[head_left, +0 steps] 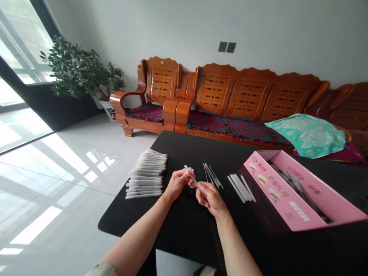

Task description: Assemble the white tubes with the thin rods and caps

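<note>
Tube [193, 178], pale and slim, slants between the person's two hands above the black table [178, 143], its far end pointing left and its near end running into the right fingers. The left hand [178, 183] pinches it between thumb and fingertips toward the far end; a further whitish tip shows beside those fingers, too blurred to tell what it belongs to. The right hand [211, 198] pinches the nearer part, thumb on top and the other fingers curled beneath.

To handle it well, both grips should lie in one line, so that any push or twist runs along its length and does not bend it. The left pinch probably needs only enough pressure to steady the piece; squeezing hard could flex something so thin. Short, even pressure from the right thumb seems safer than a sudden shove.

Thin rods [212, 176] lie loosely fanned just beyond the right hand, so its knuckles are best held clear of them. Farther right, a small group of white tubes [240, 188] lies near the pink box [277, 191], where dark pieces [299, 189] show indistinctly. Left of the left hand, a broad pile of pale sticks [146, 174] lies roughly side by side.
</note>
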The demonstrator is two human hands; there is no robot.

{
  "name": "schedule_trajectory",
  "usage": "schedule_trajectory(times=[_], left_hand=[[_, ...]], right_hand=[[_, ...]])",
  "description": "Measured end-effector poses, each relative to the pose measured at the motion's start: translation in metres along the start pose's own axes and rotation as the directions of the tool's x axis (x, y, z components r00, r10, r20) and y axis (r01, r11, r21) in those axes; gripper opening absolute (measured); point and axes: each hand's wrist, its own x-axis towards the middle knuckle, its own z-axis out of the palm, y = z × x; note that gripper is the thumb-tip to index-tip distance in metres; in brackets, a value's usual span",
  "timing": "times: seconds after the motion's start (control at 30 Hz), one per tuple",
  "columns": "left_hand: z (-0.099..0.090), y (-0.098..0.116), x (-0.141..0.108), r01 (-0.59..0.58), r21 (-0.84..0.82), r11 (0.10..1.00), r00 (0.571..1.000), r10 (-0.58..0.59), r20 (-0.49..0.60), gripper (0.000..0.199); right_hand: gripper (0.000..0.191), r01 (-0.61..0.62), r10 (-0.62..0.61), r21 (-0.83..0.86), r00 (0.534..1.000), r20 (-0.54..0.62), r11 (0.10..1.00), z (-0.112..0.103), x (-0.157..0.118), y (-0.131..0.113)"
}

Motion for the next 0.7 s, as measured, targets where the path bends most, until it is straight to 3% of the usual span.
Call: schedule_trajectory(times=[0.1, 0.2, 0.3, 0.37, 0.4, 0.43, 0.5, 0.6, 0.7], left_hand=[[0.0, 0.0, -0.001, -0.002, 0.035, 0.999, 1.0, 0.002, 0.014, 0.034], [0.001, -0.002, -0.002, -0.041, 0.059, 0.997, 0.998, 0.043, -0.048, 0.035], [0.001, -0.005, -0.003, -0.057, 0.054, 0.997, 0.991, 0.063, -0.122, 0.034], [0.001, -0.006, -0.003, -0.053, 0.042, 0.998, 0.989, 0.058, -0.137, 0.034], [0.001, -0.005, -0.003, -0.049, 0.036, 0.998, 0.99, 0.053, -0.131, 0.034], [0.0, -0.004, -0.002, -0.046, 0.03, 0.998, 0.992, 0.049, -0.119, 0.034], [0.0, -0.002, -0.001, -0.036, 0.027, 0.999, 0.996, 0.038, -0.083, 0.035], [0.0, 0.002, -0.001, -0.003, 0.045, 0.999, 1.0, 0.004, -0.029, 0.035], [0.001, 0.004, -0.001, 0.023, 0.081, 0.996, 1.0, -0.024, 0.017, 0.035]], right_hand=[[0.039, -0.049, 0.047, 0.069, 0.998, 0.037, 0.996, -0.003, -0.001, 0.002], [0.037, 0.127, -0.152, -0.218, 0.983, -0.103, 0.968, 0.001, -0.001, 0.002], [0.036, 0.248, -0.431, -0.64, 0.891, -0.144, 0.727, 0.008, 0.0, 0.002], [0.035, 0.241, -0.518, -0.772, 0.846, -0.131, 0.588, 0.012, 0.0, 0.003], [0.036, 0.237, -0.531, -0.789, 0.838, -0.13, 0.567, 0.013, 0.001, 0.002], [0.036, 0.239, -0.522, -0.774, 0.842, -0.135, 0.586, 0.013, 0.001, 0.002], [0.038, 0.234, -0.427, -0.645, 0.89, -0.16, 0.728, 0.012, 0.0, 0.001], [0.045, 0.128, -0.16, -0.249, 0.98, -0.115, 0.96, 0.007, 0.0, -0.001], [0.046, -0.02, 0.018, 0.057, 0.999, 0.029, 0.998, -0.001, -0.002, -0.001]])
